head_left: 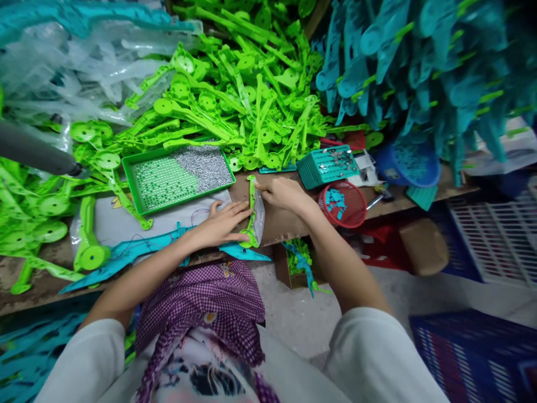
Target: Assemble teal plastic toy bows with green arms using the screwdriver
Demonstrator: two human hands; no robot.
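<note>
A slim lime-green plastic part (252,210) with a round end lies roughly upright in view at the bench's front edge, against a clear plastic piece (259,218). From its left side, my left hand (226,224) holds it, thumb by the round lower end and fingers along the middle. My right hand (283,192) is closed near its upper end, the fingertips pressed together; whatever they pinch is too small to make out. Under my left forearm lies a long blue plastic part (138,249) with thin wires. The green tray (182,204) behind my left hand holds many small metal pieces.
Lime-green parts (235,112) are heaped behind the tray, with clear pieces (96,67) at left. To the right stand stacked teal trays (312,172), a red basket (356,218) and a blue bowl (388,168). Blue parts (377,50) hang above. A cardboard box (282,266) sits below.
</note>
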